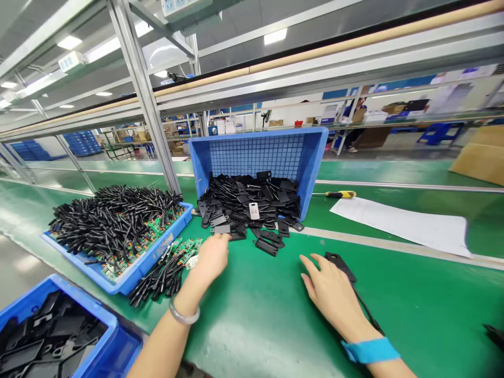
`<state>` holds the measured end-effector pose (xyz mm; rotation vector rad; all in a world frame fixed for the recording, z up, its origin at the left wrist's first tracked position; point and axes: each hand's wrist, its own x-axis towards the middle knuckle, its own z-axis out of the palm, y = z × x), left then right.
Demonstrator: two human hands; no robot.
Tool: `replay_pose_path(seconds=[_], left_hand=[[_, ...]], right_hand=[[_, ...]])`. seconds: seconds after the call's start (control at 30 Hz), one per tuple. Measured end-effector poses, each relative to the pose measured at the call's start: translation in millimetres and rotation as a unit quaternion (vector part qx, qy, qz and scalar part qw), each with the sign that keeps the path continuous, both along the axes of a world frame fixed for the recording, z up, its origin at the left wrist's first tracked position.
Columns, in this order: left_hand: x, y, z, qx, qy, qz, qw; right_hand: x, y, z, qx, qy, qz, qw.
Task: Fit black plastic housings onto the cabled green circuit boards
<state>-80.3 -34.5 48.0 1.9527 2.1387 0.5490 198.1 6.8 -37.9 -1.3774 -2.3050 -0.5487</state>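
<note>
My left hand [210, 257] reaches forward over the green mat, fingertips at the front edge of a heap of black plastic casings [252, 205] that spills from a tipped blue bin [260, 152]; the fingers are curled toward a piece and mostly hidden from view. My right hand [328, 289] rests on the mat with fingers bent, touching a black casing [340, 265] with a thin black cable running back past my wrist. A silver bracelet is on my left wrist, a blue strap on my right.
A blue tray [129, 273] at left holds a pile of black cables with small green circuit boards [114, 220]; more lie loose beside it [165, 270]. Another blue bin of black casings [51, 336] sits at bottom left. A yellow-handled screwdriver [340, 195] and white paper [405, 226] lie at right.
</note>
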Motion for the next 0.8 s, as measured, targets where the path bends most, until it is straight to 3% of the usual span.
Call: replay_pose_path(seconds=[0.1,0.2,0.33,0.43,0.5,0.53,0.63,0.7,0.73,0.8], left_hand=[[-40,-15,13.4,-0.023,0.115,0.098,0.988],[-69,-28,12.3,-0.054,0.183,0.147,0.971],[-82,-35,9.8,-0.053,0.216,0.134,0.966],[-70,-33,15.7,0.019,0.179,0.083,0.98],[-50,-28,19.0,0.08,0.078,0.007,0.994],[-37,-24,18.8,0.098,0.008,-0.038,0.994],[6,-3,7.8,0.075,-0.166,-0.162,0.97],[31,16,-7.1,0.057,-0.172,-0.219,0.959],[40,27,-15.5,0.059,-0.15,-0.234,0.959],[52,48,-31.0,0.075,-0.101,-0.232,0.965]], right_hand=[[-8,-5,-1.1,-0.027,0.038,0.046,0.998],[-15,-11,2.1,-0.077,0.082,0.095,0.989],[-24,-20,12.7,-0.19,0.182,0.153,0.952],[-32,-27,20.4,-0.293,0.292,0.198,0.888],[-37,-31,23.4,-0.385,0.378,0.222,0.812],[-40,-33,24.2,-0.438,0.428,0.227,0.757],[-46,-37,25.4,-0.559,0.58,0.225,0.548],[-48,-38,26.0,-0.572,0.659,0.215,0.438],[-47,-37,26.2,-0.563,0.69,0.207,0.405],[-45,-35,26.6,-0.539,0.728,0.182,0.382]])
